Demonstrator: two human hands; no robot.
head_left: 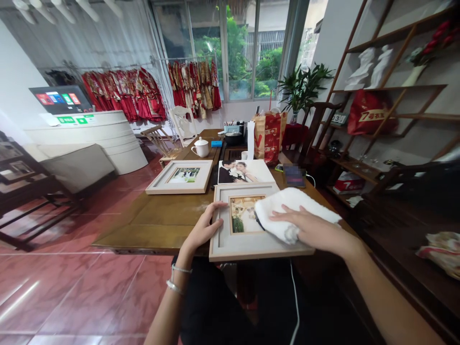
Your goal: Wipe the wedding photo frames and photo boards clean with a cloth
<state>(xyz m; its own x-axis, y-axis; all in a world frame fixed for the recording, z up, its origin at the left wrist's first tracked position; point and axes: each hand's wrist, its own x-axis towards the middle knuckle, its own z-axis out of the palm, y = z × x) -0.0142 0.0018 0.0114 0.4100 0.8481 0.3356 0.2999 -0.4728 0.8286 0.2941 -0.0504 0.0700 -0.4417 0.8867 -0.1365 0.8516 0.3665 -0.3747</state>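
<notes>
A picture frame [219, 244] with a pale wooden edge and a wide light mat lies on the near end of the wooden table, a small photo [239, 218] in its middle. My left hand [205, 225] grips its left side, fingers and thumb over the edge. On the frame's right part rests a folded white cloth [312, 203], covering some of the photo. My right hand [300, 223] presses on this cloth with the fingers spread across it. Right behind the frame lies a large print of a couple [251, 171].
A second framed picture [179, 176] lies at the table's left. Farther back stand a lidded white cup [201, 147], a black bowl [233, 138] and a red-and-brown paper bag [269, 136]. A dark tablet-like device [293, 176] sits right; a white cable [295, 297] hangs in front.
</notes>
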